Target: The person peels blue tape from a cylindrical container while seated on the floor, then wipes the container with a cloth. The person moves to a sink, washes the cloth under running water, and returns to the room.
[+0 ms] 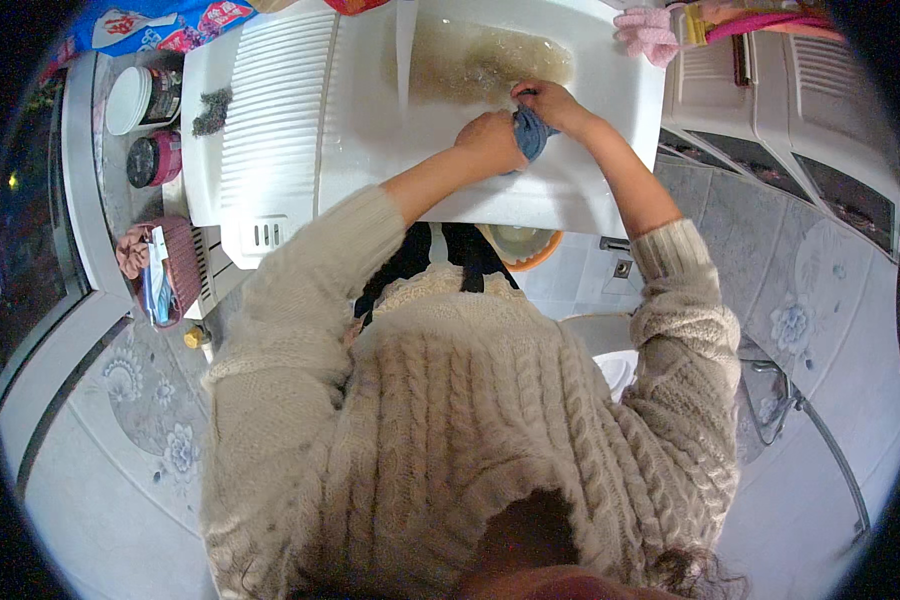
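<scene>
A crumpled blue-grey cloth [531,136] is held between both hands over the near part of a white sink basin [450,180]. My left hand [493,139] is closed around its left side. My right hand [549,105] grips its upper right end, with thumb and fingers pinched on the fabric. Cloudy brownish water [487,64] with some bubbles lies in the basin just beyond the hands. The palms and part of the cloth are hidden by the fingers.
A ribbed washboard surface [274,112] adjoins the basin on the left, with a dark scrubbing pad [211,112] beside it. Jars [139,101] and a pink woven basket [180,262] stand further left. A pink knitted item [647,34] hangs at the right rim. An orange-rimmed basin [529,259] is below.
</scene>
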Motion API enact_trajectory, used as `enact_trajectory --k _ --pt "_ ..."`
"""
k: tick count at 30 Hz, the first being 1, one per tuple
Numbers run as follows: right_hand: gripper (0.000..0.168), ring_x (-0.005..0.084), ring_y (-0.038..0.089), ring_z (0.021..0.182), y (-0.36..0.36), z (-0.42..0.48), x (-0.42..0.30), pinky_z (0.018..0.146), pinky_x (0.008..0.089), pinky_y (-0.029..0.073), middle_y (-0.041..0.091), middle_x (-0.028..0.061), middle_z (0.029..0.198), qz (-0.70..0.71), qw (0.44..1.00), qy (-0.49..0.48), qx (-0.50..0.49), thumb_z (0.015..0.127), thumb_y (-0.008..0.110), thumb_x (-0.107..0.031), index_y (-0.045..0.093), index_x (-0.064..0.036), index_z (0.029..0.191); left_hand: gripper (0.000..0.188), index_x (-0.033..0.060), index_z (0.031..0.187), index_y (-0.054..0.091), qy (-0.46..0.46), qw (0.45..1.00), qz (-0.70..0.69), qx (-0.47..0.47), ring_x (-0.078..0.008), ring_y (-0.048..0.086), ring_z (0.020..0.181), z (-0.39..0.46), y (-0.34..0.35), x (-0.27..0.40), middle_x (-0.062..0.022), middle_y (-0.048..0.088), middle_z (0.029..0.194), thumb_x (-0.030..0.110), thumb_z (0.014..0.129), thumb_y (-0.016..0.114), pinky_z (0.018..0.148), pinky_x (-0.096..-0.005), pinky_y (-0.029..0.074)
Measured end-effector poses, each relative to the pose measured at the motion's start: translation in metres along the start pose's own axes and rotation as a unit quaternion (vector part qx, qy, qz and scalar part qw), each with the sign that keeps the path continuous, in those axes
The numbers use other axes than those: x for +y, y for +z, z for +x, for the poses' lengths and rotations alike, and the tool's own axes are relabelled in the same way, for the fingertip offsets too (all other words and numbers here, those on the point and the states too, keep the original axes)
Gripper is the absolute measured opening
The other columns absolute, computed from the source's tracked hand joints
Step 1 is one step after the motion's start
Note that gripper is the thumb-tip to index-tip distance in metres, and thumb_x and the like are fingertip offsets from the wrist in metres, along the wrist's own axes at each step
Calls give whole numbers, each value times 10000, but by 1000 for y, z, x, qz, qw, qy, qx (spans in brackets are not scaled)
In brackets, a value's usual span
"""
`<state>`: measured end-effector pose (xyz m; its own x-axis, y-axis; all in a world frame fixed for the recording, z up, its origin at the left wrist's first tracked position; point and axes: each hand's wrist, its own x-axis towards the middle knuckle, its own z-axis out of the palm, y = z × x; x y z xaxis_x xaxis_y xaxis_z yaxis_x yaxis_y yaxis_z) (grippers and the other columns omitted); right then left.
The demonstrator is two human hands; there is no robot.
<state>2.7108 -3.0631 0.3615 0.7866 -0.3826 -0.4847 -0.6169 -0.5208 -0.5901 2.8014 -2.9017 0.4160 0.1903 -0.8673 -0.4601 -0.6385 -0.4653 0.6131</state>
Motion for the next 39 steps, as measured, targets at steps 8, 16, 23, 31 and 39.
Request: enact_trajectory --k 8,16,23,31,39 --pt "321 349 602 940 44 -23 -21 852 369 450 648 176 991 224 953 20 206 942 481 -324 624 -72 1082 353 -17 1117 560 -200 573 -794 -37 -250 626 936 -48 -17 -28 -131 625 1063 241 878 596 825 -349 509" --pt "216 249 644 832 84 9 -105 719 343 541 641 144 955 604 792 51 72 889 544 -80 593 0 1084 565 6 1257 442 -189 672 -689 194 -244 614 931 -77 -58 -67 -131 582 1102 67 761 705 784 -357 534" --pt "167 226 627 778 113 46 -146 644 308 562 610 145 868 752 649 111 28 908 515 -75 560 20 1037 794 -51 1346 316 -178 699 -628 292 -242 585 957 -89 -74 -82 -186 539 1153 -15 673 737 770 -327 523" --pt "160 95 487 622 72 46 -176 506 248 416 529 4 715 645 755 90 -70 903 532 -159 622 -35 949 719 -34 1316 390 -146 816 -483 282 -215 579 971 -75 -56 -86 -145 574 1122 35 698 750 825 -301 487" --pt "241 272 619 861 89 88 -36 773 393 489 642 141 881 -284 933 -124 182 779 578 -160 645 -54 984 663 -87 1185 528 -140 828 -467 276 -241 587 972 -56 -34 -92 -171 608 1062 184 650 811 849 -323 467"
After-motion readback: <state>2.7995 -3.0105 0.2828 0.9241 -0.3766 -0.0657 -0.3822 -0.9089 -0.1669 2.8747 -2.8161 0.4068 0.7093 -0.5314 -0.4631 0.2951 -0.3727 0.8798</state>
